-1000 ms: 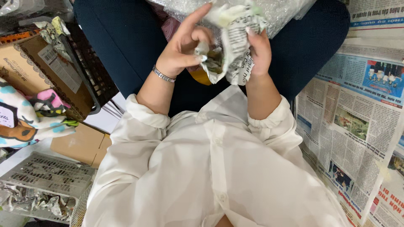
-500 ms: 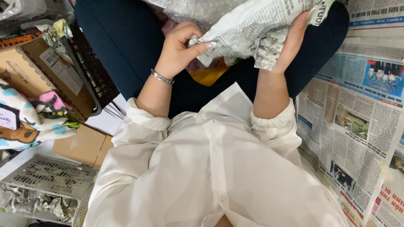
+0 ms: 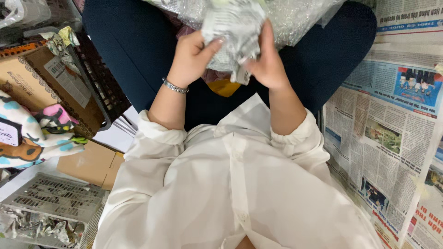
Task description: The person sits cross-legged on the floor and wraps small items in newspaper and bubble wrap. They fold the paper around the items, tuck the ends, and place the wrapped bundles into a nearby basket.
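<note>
Both of my hands grip a crumpled bundle of newspaper (image 3: 233, 34) held over my lap. My left hand (image 3: 191, 55), with a silver bracelet on its wrist, presses the bundle's left side, thumb on the paper. On the right side my right hand (image 3: 267, 62) clasps the bundle, fingers curled round its lower edge. Behind the bundle lies a sheet of bubble wrap (image 3: 304, 14) across my dark blue trousers. Something yellow (image 3: 224, 86) shows under the hands in my lap; most of it is hidden.
Spread newspaper sheets (image 3: 392, 133) cover the floor to the right. On the left stand a dark plastic crate (image 3: 99, 85) with a brown cardboard box (image 3: 32, 80), a patterned fabric item (image 3: 37, 136), flat cardboard (image 3: 90, 163) and a grey basket (image 3: 50, 203) holding crumpled foil.
The newspaper was opened out wide half a second ago; now it is bunched tight between both hands. My right hand has come down and closer to the left.
</note>
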